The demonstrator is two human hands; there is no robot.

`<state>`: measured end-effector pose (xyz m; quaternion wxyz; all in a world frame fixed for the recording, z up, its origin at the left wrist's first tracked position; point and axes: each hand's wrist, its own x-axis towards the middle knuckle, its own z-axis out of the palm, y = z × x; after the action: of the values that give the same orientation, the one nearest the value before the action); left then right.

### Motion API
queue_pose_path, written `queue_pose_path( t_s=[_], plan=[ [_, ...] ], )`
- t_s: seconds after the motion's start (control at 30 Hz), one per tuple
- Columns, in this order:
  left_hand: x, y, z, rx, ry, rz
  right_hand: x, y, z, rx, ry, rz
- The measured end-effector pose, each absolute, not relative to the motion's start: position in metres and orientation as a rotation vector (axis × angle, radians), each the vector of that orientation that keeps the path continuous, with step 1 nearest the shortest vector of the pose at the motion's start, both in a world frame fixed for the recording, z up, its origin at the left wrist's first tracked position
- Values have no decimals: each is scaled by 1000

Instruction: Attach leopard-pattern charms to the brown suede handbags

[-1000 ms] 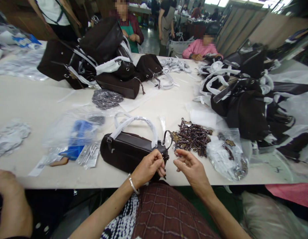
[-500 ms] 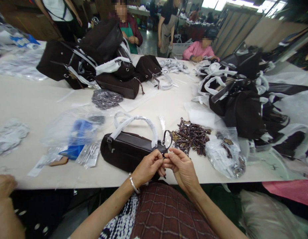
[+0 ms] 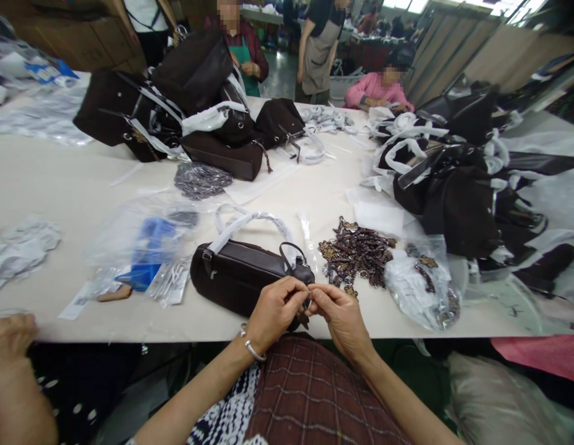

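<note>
A dark brown handbag with handles wrapped in white lies near the table's front edge. At its right end my left hand is closed in a pinch, a bracelet on its wrist. My right hand pinches from the other side, and the fingertips of both hands meet. What they hold is too small to make out; a dark piece hangs just below the fingers. A thin dark strap loop rises from the bag beside them. Right of the bag lies a pile of brown braided charms.
Brown bags are heaped at the back left and on the right. A plastic bag lies right of the charms, a blue object left of the handbag. Another person's hand rests at the left edge; people stand behind the table.
My right hand's fingers have closed in against my left fingertips. The strap loop has shifted left and now leans over the bag. The whole view has shifted slightly.
</note>
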<state>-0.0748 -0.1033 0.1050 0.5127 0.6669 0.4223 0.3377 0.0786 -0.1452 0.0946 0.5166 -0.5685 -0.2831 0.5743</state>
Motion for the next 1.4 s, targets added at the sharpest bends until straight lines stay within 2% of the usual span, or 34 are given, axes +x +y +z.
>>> queue_pose_path(
  t_s=[0.93,1.23,1.4],
  plan=[
    [-71,-105,97,1646,1080,836,74,-143,105,-1559,-1063,1032],
    [-72,-104,94,1668,1066,866,87,-137,110,-1550,-985,1240],
    [-70,-102,97,1620,1035,872,87,-137,112,-1565,-1108,1159]
  ],
)
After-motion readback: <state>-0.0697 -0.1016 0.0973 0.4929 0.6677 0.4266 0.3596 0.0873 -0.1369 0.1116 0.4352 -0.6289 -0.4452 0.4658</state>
